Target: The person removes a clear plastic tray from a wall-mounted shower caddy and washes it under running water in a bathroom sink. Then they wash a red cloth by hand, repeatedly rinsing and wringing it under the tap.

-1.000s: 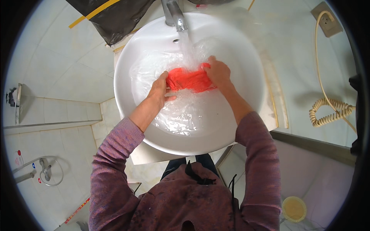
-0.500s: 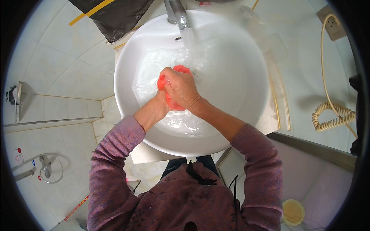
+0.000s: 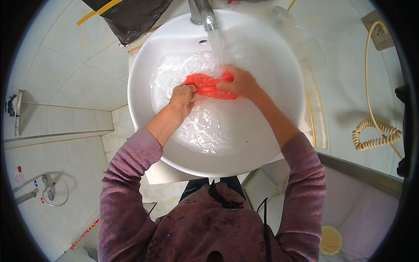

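Right now both hands are down in the white basin (image 3: 279, 56), working a red cloth (image 3: 208, 86) that sits toward the back of the bowl, just below the tap (image 3: 204, 13). The left hand (image 3: 183, 97) is closed in a fist around the cloth's left end, knuckles up, gripping a bunched fold. The right hand (image 3: 239, 83) lies over the right end, fingers curled down and pressed onto the fabric, clamping it against the water. A stream of water (image 3: 217, 46) falls straight from the tap onto the cloth, landing between the two hands, and the water in the bowl (image 3: 205, 126) ripples and foams around the wrists. Purple sleeves (image 3: 131, 161) are pushed up to the forearms on both sides. Beyond the basin's back left rim lies a black plastic bag (image 3: 131, 17). Off to the right, past the basin's right edge, a cream coiled cord (image 3: 375, 135) hangs along the tiled wall.
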{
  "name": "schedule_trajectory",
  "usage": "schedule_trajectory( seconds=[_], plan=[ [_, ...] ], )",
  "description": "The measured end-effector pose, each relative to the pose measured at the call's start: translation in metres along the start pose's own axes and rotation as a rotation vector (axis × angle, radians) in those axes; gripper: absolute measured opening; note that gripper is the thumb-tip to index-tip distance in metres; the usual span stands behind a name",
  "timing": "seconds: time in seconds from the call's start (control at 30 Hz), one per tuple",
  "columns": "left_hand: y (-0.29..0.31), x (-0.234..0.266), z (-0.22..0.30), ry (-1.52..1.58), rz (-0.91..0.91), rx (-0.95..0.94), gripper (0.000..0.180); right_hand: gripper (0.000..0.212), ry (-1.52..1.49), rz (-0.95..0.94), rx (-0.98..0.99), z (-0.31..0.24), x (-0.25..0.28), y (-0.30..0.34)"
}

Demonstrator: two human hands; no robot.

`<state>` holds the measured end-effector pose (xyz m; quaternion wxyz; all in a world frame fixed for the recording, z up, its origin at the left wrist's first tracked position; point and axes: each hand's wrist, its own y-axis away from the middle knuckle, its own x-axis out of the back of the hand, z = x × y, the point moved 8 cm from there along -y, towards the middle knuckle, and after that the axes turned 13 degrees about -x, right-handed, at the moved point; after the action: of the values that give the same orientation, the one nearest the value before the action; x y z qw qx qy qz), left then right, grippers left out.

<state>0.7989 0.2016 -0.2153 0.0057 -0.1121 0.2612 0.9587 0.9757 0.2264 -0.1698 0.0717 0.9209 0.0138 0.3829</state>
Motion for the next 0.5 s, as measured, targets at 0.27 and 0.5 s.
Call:
schedule_trajectory(
  seconds=[0.27,0.5],
  plan=[
    [-0.006,-0.001,-0.018,0.101,-0.043,0.103,0.02,0.013,-0.315,0.088,0.38,-0.07,-0.027,0.047],
    [0.027,-0.025,-0.006,0.143,-0.138,0.17,0.027,0.008,-0.351,0.061,0.182,-0.09,-0.028,0.048]
  ],
)
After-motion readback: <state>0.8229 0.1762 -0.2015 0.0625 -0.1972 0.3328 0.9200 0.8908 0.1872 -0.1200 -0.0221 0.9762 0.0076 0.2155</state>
